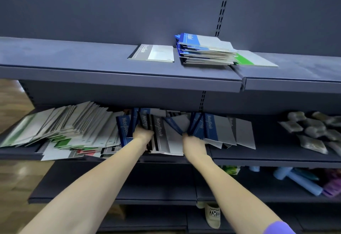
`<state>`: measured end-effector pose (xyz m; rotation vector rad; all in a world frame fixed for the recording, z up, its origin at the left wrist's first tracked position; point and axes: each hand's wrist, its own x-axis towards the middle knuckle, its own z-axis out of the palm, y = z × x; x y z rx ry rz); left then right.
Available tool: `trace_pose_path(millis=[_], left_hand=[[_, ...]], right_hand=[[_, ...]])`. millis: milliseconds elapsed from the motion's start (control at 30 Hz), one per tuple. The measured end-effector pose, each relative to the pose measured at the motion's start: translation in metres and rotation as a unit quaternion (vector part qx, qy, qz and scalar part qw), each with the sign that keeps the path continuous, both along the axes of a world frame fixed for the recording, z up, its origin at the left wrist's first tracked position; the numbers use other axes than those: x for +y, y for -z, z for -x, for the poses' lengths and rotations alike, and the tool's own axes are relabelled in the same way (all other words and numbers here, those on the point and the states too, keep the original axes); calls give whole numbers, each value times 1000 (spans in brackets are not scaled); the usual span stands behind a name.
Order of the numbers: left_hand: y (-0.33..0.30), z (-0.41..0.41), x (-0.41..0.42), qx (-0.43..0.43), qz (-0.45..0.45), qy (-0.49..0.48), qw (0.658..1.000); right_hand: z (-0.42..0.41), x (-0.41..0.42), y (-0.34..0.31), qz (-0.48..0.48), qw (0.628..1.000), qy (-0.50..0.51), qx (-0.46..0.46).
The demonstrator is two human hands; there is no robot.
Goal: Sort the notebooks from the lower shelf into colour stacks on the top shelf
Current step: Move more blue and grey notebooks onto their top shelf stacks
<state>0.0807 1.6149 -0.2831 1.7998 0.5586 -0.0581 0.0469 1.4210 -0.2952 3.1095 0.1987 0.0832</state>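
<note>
Dark blue shop shelving fills the view. Up on the top shelf (73, 56) sit a grey notebook (151, 55), a blue stack (204, 50) and a green one (255, 59) to the right. Both hands are down in the lower shelf (276, 155) jumble: left hand (143, 133) and right hand (193, 142) are each pushed between leaning notebooks (166, 132), grip hidden, can't tell how the fingers sit. These look thin, floppy and slidey, so I'd pinch by the spine. Covers read "NoteBook".
</note>
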Motion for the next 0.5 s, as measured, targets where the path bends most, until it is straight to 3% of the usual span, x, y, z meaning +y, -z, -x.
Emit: trace_pose_path(millis=[167,300,500], left_hand=[[-6,5,-1,14,93,-18,995],[4,0,3,0,84,-18,996],[-8,10,8,7,102,8,995]], right_hand=[[16,46,1,-121,986,-112,-14],[22,62,-7,-242,955,-161,62],[5,32,3,-329,943,5,58]])
